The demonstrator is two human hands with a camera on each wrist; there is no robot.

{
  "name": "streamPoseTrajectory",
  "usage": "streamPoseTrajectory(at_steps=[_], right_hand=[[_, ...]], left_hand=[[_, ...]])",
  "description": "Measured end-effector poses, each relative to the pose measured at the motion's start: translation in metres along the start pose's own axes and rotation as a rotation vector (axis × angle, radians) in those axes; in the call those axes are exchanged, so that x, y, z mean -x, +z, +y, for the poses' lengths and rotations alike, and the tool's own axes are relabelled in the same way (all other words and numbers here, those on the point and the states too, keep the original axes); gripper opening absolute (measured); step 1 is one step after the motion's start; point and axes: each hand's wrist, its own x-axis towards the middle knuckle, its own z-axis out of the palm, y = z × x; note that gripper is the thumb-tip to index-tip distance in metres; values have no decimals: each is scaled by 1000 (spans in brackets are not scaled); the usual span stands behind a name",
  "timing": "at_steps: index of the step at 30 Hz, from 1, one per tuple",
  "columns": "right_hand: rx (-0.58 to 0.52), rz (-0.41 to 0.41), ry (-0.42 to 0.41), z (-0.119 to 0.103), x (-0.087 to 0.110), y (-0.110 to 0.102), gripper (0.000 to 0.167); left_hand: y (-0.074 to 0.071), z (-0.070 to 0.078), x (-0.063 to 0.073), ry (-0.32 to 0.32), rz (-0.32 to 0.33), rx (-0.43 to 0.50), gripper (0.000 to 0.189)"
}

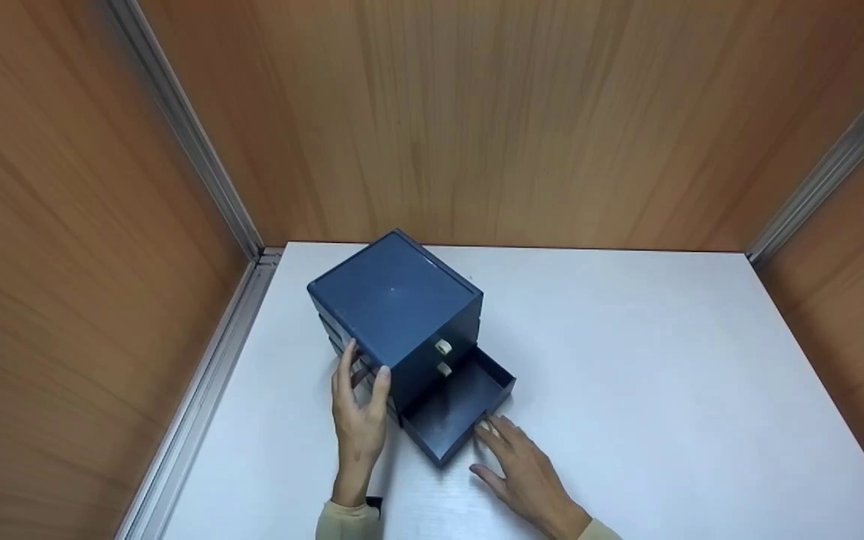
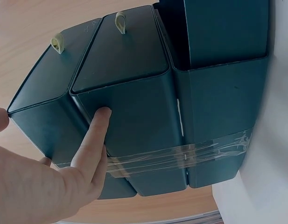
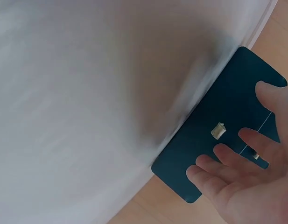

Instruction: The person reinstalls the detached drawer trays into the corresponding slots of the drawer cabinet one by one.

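Observation:
A dark blue drawer unit (image 1: 394,296) with three stacked drawers stands turned at an angle. Its bottom drawer (image 1: 451,409) is pulled out, while the two upper ones are closed. My left hand (image 1: 358,427) rests against the unit's left side, thumb near the top front corner and index finger extended along the wall (image 2: 139,119). At the bottom drawer's front, my right hand (image 1: 526,476) has its fingers loosely extended. In the right wrist view those fingers spread before the drawer front (image 3: 200,135), beside its small pale pull tab (image 3: 218,131); contact is unclear.
Clear tape (image 2: 218,149) runs across the unit's side. Pale pull tabs (image 1: 443,347) mark the upper drawers. The white table (image 1: 627,375) is bounded by a wooden back panel (image 1: 477,127) and side panels, with a metal rail (image 1: 199,405) at left.

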Motion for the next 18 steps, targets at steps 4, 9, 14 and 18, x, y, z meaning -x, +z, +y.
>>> streamPoseTrajectory(at_steps=[4, 9, 14, 18], right_hand=[[-25, -68, 17, 0, -3, 2, 62], [-33, -70, -13, 0, -8, 6, 62], [-12, -31, -58, 0, -15, 12, 62], [6, -11, -88, -1, -24, 17, 62]], left_hand=[[0, 0, 1, 1, 1, 4, 65], [0, 0, 2, -7, 1, 5, 65], [0, 0, 2, -8, 2, 0, 65], [0, 0, 1, -3, 7, -6, 65]])
